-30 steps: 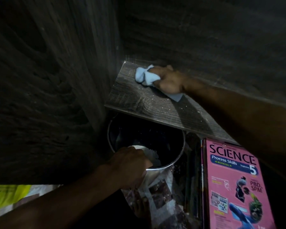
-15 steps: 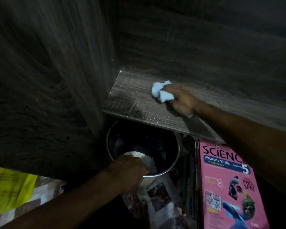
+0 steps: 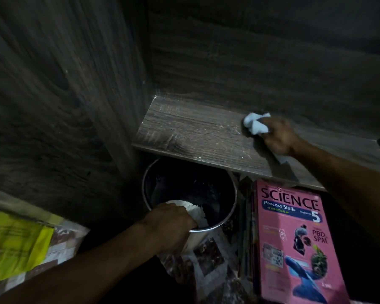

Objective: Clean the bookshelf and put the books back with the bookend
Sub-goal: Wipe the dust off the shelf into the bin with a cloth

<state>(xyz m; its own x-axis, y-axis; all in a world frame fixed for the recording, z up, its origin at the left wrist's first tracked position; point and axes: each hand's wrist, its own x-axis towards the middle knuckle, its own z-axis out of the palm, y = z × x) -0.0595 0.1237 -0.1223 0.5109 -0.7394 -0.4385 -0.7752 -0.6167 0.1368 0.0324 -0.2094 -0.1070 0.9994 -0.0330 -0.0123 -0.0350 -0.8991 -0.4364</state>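
Right hand (image 3: 278, 138) clenches a light blue cloth (image 3: 256, 123), bunched and pressed flat on the shelf (image 3: 191, 132). Since half a second ago the hand and cloth have slid right along the back of the shelf, and a second ago they were in the far left corner. The board left of the right hand is now bare, with faint white streaks and a few crumbs (image 3: 199, 157) by the front edge.

Left hand (image 3: 171, 224) is unchanged and still grips the near rim of the metal bucket (image 3: 232, 207), held just under the shelf's front edge. A white wad (image 3: 192, 210) sits at its fingertips inside the bucket.

The pink science book (image 3: 294, 238) tops a stack of books below the right forearm, to the right of the left hand. It has not moved and is not yet back on the shelf.
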